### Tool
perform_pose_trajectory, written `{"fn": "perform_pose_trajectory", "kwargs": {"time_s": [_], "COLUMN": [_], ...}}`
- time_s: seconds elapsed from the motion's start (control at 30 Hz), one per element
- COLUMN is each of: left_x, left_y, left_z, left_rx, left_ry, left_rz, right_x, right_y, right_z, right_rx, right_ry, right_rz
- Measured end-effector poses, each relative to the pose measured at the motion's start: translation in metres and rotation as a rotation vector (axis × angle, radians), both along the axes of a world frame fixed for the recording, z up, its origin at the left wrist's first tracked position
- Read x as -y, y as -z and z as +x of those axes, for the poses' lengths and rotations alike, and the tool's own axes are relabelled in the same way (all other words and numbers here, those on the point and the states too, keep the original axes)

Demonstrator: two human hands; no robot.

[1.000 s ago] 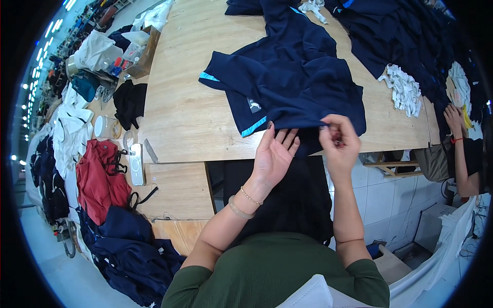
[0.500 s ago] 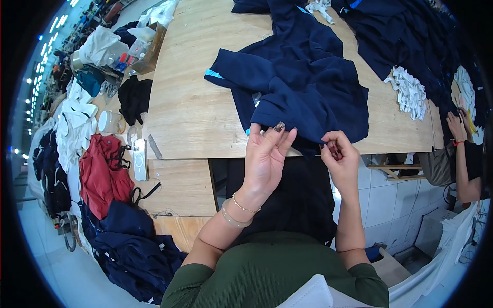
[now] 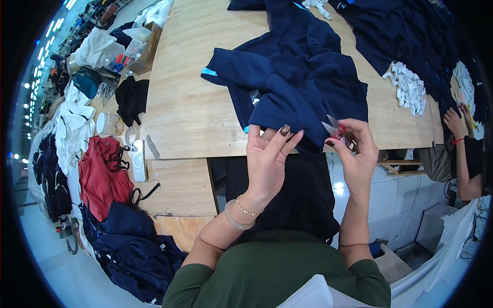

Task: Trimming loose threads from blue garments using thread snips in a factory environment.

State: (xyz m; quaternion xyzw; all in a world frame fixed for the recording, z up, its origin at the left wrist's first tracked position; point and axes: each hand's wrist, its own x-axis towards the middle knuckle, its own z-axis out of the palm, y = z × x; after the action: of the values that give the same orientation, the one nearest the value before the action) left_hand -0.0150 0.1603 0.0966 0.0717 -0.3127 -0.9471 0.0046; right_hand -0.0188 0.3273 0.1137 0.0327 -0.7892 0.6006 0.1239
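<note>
A dark navy garment (image 3: 303, 77) with light blue bits at its edges lies rumpled over the wooden table, its near part hanging at the front edge. My left hand (image 3: 268, 159) pinches the garment's near edge between thumb and fingers, palm turned up. In my right hand (image 3: 358, 151) is a pair of red-handled thread snips (image 3: 336, 128), the two blades apart and pointing up and left over the cloth. The blades are a little to the right of my left fingertips and appear clear of the held edge.
More navy garments (image 3: 400, 41) and a bundle of white strips (image 3: 406, 87) lie to the right, near a co-worker's hands (image 3: 456, 123). Leftward are a red bag (image 3: 102, 174), a phone (image 3: 138, 161), a roll of tape (image 3: 131, 134), a black cloth (image 3: 131, 99) and a cardboard box (image 3: 149, 51).
My right hand has moved right and slightly turned, away from the cloth edge, bringing the thread snips' blades into sight. My left hand keeps its pinch on the garment almost unmoved.
</note>
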Motion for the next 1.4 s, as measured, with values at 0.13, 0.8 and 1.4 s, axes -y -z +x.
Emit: {"fn": "perform_pose_trajectory", "kwargs": {"time_s": [0.13, 0.8, 1.4], "left_x": [0.0, 0.005, 0.0], "left_y": [-0.001, -0.005, 0.002], "left_z": [0.001, 0.0, 0.001], "left_rx": [-0.057, -0.006, -0.048], "left_ry": [-0.023, 0.013, -0.031], "left_rz": [0.027, 0.012, -0.037], "right_x": [0.007, 0.019, 0.02], "right_y": [0.008, 0.004, 0.002], "right_z": [0.001, -0.007, -0.008], "right_rx": [-0.219, -0.275, -0.343], "right_ry": [0.012, -0.037, -0.042], "right_rz": [0.168, 0.19, 0.273]}}
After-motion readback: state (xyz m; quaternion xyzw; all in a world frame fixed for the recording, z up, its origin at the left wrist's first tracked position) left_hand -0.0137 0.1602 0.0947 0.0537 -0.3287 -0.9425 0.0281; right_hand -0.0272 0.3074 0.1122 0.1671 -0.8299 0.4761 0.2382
